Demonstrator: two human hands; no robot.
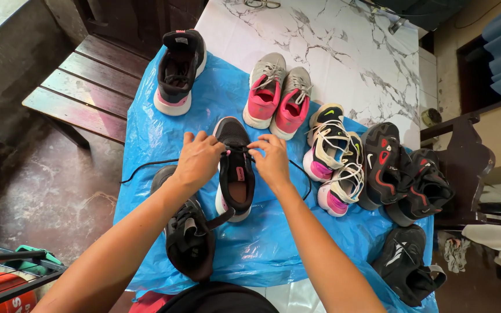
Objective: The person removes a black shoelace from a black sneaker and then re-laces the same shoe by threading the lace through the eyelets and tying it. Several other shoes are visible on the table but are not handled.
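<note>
Head view: left hand and right hand, fingers pinched shut on the thin black lace, work at the black mesh sneaker with pink lining, centred on the blue plastic sheet; equal tension on both lace ends advisable.

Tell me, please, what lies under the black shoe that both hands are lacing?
A crinkled blue plastic sheet lies under the black shoe, spread over a white marbled table. The sheet hides the tabletop directly beneath the shoe.

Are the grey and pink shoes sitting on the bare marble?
No, the grey and pink shoes sit side by side on the blue plastic sheet, near its far edge.
</note>
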